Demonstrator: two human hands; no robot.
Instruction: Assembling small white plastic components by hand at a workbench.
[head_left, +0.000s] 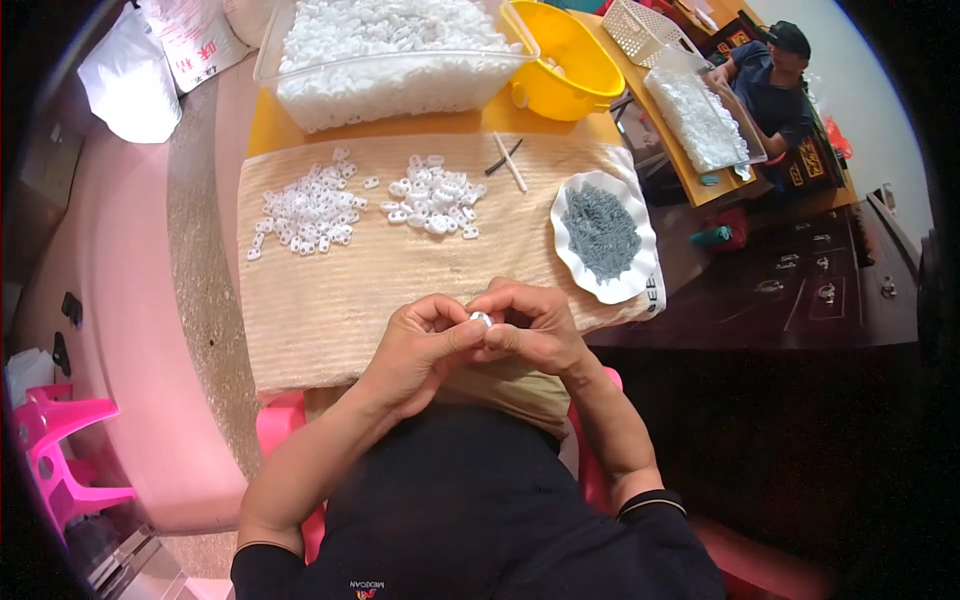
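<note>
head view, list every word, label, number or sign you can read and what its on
I won't copy wording, only place it:
White sack: large red characters
Cloth: dark letters, right edge
Shirt: small pale letters, upside down
Black panels, upper right: gold characters, too small to read

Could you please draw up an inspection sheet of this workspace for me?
Surface: striped beige cloth over a table.
Job's things: small white piece between the hands; left pile and right pile of white pieces; grey pieces in a scalloped white dish.
Clutter: white stick crossing a dark stick; clear bin heaped with white pieces beside a yellow basin.
Grips: left grip and right grip together, fingertips on the small white piece.
Cables: nothing seen.
Surroundings: pink stool at left; another person by a second table, upper right.
</note>
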